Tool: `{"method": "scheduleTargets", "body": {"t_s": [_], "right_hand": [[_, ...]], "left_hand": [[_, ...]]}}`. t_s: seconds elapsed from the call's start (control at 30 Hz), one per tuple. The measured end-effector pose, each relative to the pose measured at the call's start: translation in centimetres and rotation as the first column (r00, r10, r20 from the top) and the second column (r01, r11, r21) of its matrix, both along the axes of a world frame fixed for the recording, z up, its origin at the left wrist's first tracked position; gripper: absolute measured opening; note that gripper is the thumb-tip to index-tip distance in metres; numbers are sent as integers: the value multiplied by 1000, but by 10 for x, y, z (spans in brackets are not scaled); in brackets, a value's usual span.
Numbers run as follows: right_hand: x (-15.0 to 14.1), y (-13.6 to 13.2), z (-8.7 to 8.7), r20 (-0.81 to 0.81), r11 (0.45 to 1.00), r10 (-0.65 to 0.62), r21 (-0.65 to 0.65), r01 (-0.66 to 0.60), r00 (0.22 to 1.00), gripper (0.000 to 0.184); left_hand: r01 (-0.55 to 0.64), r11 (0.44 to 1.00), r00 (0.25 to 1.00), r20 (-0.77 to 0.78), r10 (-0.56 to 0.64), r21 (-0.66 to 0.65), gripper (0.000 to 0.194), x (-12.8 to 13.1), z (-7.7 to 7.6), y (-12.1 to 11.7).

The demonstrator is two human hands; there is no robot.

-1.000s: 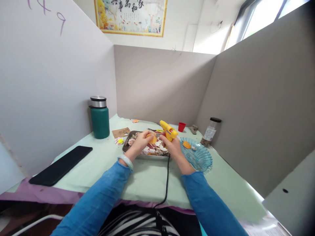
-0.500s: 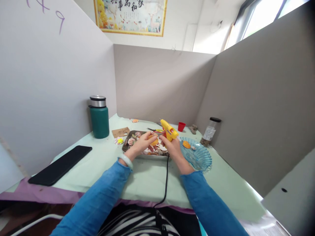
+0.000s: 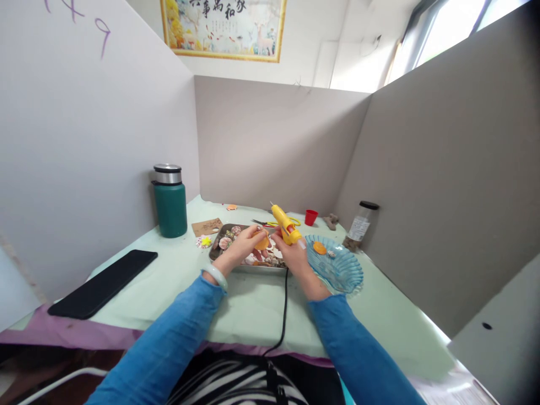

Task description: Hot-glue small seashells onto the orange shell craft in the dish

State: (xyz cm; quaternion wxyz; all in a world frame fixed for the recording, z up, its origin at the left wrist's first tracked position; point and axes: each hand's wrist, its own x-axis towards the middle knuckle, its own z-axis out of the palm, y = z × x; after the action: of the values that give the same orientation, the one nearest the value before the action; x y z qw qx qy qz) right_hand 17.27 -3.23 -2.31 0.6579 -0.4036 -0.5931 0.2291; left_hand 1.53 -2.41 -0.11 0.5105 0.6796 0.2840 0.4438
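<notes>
My left hand (image 3: pixel 246 246) is closed on an orange seashell (image 3: pixel 261 242), held above a metal tray (image 3: pixel 248 269) of mixed shells. Close beside it, my right hand (image 3: pixel 292 256) grips a yellow glue gun (image 3: pixel 286 225). The gun's nozzle points up and away from me, and a black cord (image 3: pixel 285 315) runs down from it to the table's front edge. My right fingertips are near the orange shell; I cannot tell whether they touch it. To the right lies a blue scalloped plate (image 3: pixel 343 275) bearing another orange shell (image 3: pixel 319 247) and a small speckled shell (image 3: pixel 332 253).
A green bottle (image 3: pixel 170 205) and a black flat slab (image 3: pixel 103 284) are on the left. Scissors (image 3: pixel 264 223), a cardboard piece (image 3: pixel 206 226) and a red cup (image 3: pixel 311 217) lie behind the tray. A black-lidded jar (image 3: pixel 360 228) stands by the right partition (image 3: pixel 426 185).
The glue gun and my right hand have shifted slightly left, toward the orange shell. My left hand still holds the shell in nearly the same place.
</notes>
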Motion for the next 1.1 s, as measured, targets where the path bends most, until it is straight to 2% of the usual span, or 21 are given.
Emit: {"method": "scheduleTargets", "body": {"t_s": [0.1, 0.27, 0.43, 0.53, 0.6, 0.7, 0.83, 1.1], "right_hand": [[0, 0, 0, 4, 1000, 3, -5, -3, 1000, 37], [-1, -11, 11, -16, 999, 21, -46, -22, 1000, 36], [5, -18, 19, -70, 978, 179, -96, -186, 981, 32], [10, -19, 21, -53, 938, 301, -165, -305, 952, 35], [11, -19, 22, -10, 914, 348, -222, -341, 938, 40], [14, -22, 25, 55, 906, 361, -259, -336, 931, 43], [18, -24, 28, 124, 913, 363, -246, -326, 923, 45], [18, -22, 26, 124, 914, 334, -285, -289, 934, 44]], "left_hand": [[-5, 1000, 1000, 3, 5, 15, 33, 0, -1, 1], [-23, 999, 1000, 20, 23, 26, 34, 1, 1, -1], [-81, 996, 995, 54, 79, 42, 32, 0, 3, -3], [-136, 990, 987, 92, 132, 44, 30, 0, 4, -2], [-163, 986, 981, 114, 157, 43, 31, 0, 4, -1], [-206, 977, 971, 135, 198, 49, 33, -1, 5, -1], [-255, 966, 956, 160, 245, 44, 31, -2, 6, 0], [-363, 928, 923, 169, 345, 88, 26, -3, 3, 6]]}}
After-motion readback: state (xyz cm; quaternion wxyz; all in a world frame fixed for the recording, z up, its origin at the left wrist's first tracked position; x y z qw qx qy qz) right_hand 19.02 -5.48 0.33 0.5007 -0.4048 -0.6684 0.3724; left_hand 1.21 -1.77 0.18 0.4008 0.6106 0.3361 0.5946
